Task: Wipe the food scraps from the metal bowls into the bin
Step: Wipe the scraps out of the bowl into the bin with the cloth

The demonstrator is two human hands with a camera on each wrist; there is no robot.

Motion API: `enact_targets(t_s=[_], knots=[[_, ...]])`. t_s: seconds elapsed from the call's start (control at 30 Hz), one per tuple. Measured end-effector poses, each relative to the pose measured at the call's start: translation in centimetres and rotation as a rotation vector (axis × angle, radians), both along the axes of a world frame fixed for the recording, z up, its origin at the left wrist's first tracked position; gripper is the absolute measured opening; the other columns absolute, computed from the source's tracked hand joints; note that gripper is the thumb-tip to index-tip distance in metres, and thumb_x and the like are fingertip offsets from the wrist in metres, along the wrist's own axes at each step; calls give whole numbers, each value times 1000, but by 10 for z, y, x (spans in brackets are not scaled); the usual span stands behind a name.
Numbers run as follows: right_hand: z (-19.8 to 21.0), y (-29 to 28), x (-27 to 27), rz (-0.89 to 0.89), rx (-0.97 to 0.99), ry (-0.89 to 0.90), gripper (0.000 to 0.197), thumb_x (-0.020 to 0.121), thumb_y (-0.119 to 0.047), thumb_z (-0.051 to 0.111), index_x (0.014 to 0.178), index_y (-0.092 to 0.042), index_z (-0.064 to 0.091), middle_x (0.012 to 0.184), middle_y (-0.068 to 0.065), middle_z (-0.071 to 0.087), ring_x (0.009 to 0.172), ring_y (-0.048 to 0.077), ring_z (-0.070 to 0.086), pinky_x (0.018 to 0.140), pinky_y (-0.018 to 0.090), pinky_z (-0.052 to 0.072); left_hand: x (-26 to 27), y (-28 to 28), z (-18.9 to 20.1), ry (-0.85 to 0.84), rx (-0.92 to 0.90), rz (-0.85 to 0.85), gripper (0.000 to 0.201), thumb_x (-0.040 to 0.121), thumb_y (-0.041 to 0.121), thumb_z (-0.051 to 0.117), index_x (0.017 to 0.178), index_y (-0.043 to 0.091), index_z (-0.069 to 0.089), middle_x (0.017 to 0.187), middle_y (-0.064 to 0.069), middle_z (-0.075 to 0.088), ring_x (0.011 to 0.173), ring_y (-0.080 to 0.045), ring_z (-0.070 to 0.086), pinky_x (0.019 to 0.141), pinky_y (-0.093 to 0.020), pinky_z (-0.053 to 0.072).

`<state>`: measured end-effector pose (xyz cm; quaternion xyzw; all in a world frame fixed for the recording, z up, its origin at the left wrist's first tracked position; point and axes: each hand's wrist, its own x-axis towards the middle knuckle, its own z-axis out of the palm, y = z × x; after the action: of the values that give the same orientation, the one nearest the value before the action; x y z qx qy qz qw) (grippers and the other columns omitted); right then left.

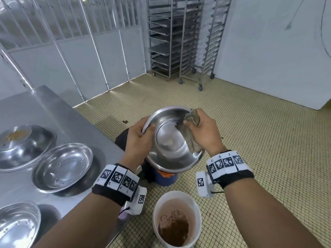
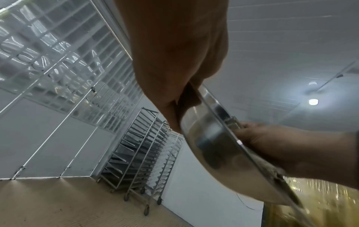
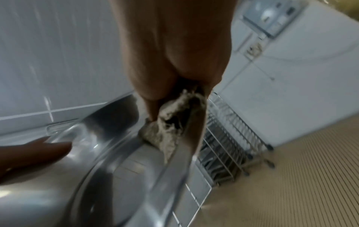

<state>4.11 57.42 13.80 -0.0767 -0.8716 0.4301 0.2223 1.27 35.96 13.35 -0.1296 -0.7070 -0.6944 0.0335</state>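
The left hand (image 1: 138,140) grips the tilted metal bowl (image 1: 172,140) by its rim; the right hand (image 1: 202,129) clutches a cloth (image 1: 189,136), seemingly pressed inside, above the white bin (image 1: 177,219).

Steel counter (image 1: 53,111) with bowls (image 1: 62,167) blocks left; white bucket (image 1: 177,197) below; tiled floor (image 1: 259,140) open right.

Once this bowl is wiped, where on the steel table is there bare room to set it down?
Bare steel lies along the table's far end, beyond the scrap bowl. The near edge is crowded: clean bowl, another bowl, little gap between them.
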Motion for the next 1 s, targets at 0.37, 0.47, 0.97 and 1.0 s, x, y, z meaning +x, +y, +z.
enact_targets(t_s=[0.37,0.47,0.97,1.0], knots=[[-22,-13,10,-5,-100,52,8,102,-22,61,109,-25,57,88,-11,67,74,-3,64,62,14,51,-9,-9,2,4,-33,54,21,100,12,60,103,30,72,85,9,73,79,-12,68,70,-28,56],[-6,-1,8,170,59,-48,18,100,-19,63,114,-29,57,98,-12,72,85,7,69,74,28,57,-17,-19,7,47,-207,-65,22,101,12,61,111,28,74,86,10,73,75,-9,67,68,-24,52],[-4,-17,13,-27,-79,29,12,98,-29,66,102,-25,56,82,-11,67,69,2,65,57,17,50,4,-14,4,26,-14,45,23,103,8,57,108,20,76,91,-5,75,82,-18,70,73,-32,57],[4,-12,10,2,-26,24,14,96,-30,69,101,-26,56,81,-14,66,69,0,63,58,14,47,6,-13,4,32,-16,19,23,103,7,56,105,19,76,90,-4,76,81,-17,70,72,-30,57]])
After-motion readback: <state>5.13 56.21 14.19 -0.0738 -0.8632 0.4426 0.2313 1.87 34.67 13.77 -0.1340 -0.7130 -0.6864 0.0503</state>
